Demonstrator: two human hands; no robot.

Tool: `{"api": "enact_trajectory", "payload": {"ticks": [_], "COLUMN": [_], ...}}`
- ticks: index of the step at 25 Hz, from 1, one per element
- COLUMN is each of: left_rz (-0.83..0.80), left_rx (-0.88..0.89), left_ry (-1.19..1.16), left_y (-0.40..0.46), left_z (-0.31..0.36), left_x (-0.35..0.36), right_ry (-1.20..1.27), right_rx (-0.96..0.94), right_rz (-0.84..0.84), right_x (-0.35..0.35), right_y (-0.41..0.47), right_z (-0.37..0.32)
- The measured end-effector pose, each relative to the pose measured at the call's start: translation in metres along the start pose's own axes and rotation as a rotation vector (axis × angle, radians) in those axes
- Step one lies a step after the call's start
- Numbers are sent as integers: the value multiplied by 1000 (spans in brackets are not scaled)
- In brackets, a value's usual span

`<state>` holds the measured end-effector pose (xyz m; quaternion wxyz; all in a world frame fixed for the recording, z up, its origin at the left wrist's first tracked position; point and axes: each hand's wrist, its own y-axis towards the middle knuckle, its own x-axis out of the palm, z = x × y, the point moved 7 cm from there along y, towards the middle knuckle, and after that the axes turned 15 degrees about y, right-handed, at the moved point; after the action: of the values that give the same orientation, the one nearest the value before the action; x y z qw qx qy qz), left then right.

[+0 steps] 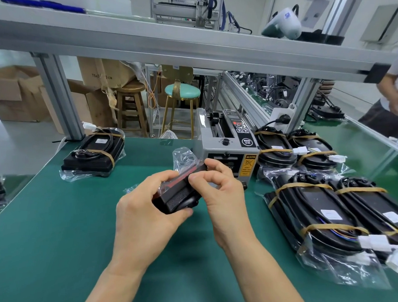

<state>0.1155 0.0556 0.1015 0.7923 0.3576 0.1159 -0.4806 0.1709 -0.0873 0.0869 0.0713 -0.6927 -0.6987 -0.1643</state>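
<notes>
Well left of the grip, a bagged flat black unit point(92, 154) lies on the green tabletop point(49, 224). The left hand point(141, 211) has its grip closed round a small black rectangular plastic block point(176, 198), held above the tabletop, partly inside a crinkled clear plastic bag point(183, 157). The right hand point(220, 195) pinches that bag at the block's top edge. Just beyond stands a grey tape-dispenser machine point(225, 147).

1. Over the green bench mat point(49, 235), the black boxy plastic part in clear bag point(172, 200) sat between left hand point(141, 216) and right hand point(222, 195).
2. Just behind it stood the grey metal tape dispenser point(225, 147).
3. Right of the dispenser lay four bagged black banded units point(315, 205).
4. Far left on the mat lay one more bagged black unit point(92, 152).
</notes>
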Motion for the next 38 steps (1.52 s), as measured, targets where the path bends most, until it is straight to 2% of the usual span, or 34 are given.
{"api": "enact_trajectory", "payload": {"ticks": [27, 31, 38], "left_rz": [10, 11, 6], "left_rx": [15, 0, 5], "left_ry": [7, -6, -2], "left_y": [0, 0, 0], "left_z": [0, -1, -1], "left_x": [1, 0, 1], "right_ry": [100, 228, 159], "right_rx": [-20, 25, 20], "right_rz": [122, 92, 67], "right_x": [3, 5, 4], "right_y": [-6, -4, -3], "right_z": [8, 5, 7]}}
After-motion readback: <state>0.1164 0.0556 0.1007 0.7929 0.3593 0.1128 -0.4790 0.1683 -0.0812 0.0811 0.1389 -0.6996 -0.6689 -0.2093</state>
